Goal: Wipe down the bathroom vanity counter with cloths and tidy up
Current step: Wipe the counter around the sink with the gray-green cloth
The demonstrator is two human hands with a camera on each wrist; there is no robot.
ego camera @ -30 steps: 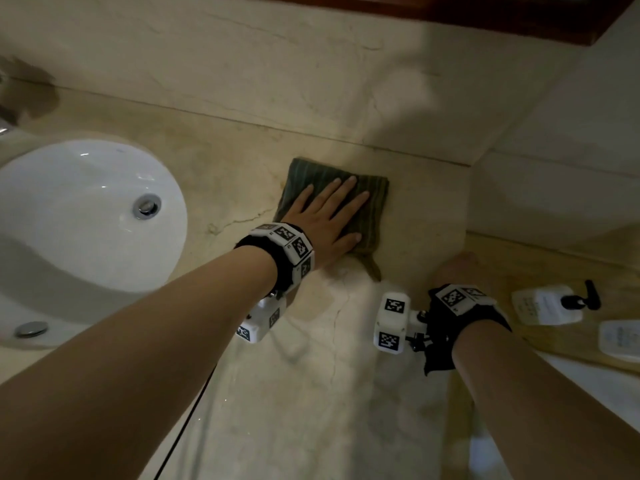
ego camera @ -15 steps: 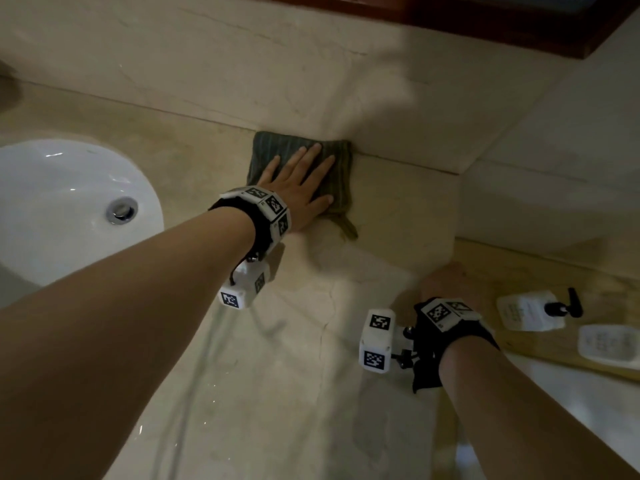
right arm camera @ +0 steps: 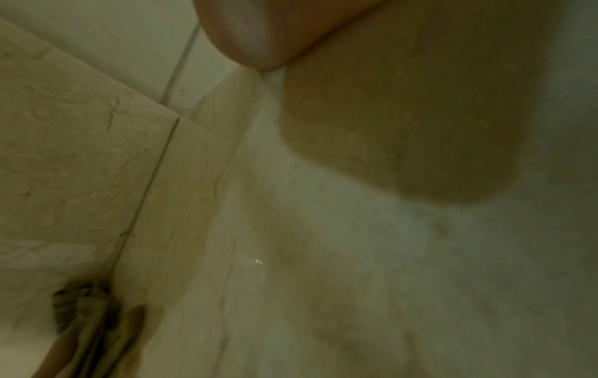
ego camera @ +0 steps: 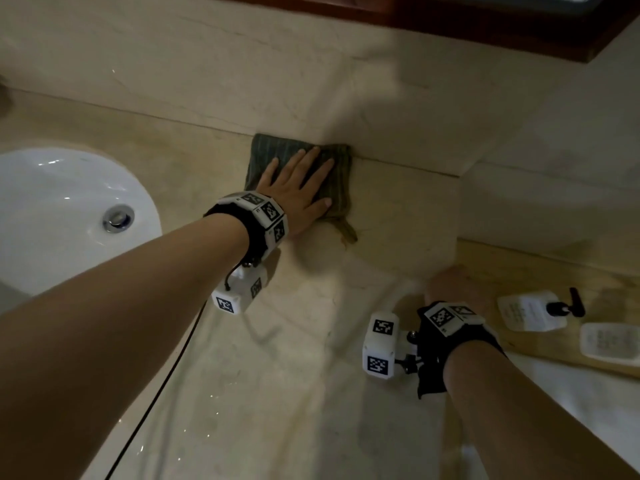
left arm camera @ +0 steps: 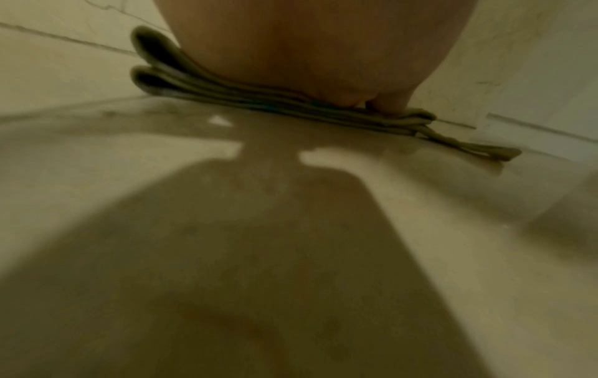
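A dark green folded cloth (ego camera: 337,181) lies on the beige marble counter (ego camera: 277,375), its far edge against the back wall. My left hand (ego camera: 299,181) presses flat on it with straight, spread fingers. The left wrist view shows the cloth's stacked folds (left arm camera: 226,92) under my palm (left arm camera: 307,51), with a loose corner trailing right. My right hand (ego camera: 450,282) rests at the counter's right edge; its fingers are hidden. In the blurred right wrist view the cloth (right arm camera: 84,312) sits low left and only the heel of my hand (right arm camera: 258,33) shows.
A white sink basin (ego camera: 52,209) with a metal drain (ego camera: 117,218) is set into the counter at left. On a lower wooden ledge (ego camera: 554,271) to the right lie a white pump bottle (ego camera: 530,310) and another white bottle (ego camera: 609,341). A dark wooden frame (ego camera: 450,15) runs above the wall.
My left hand has pushed the cloth away from me until it met the back wall, then held there. The right hand has stayed at the counter's edge.
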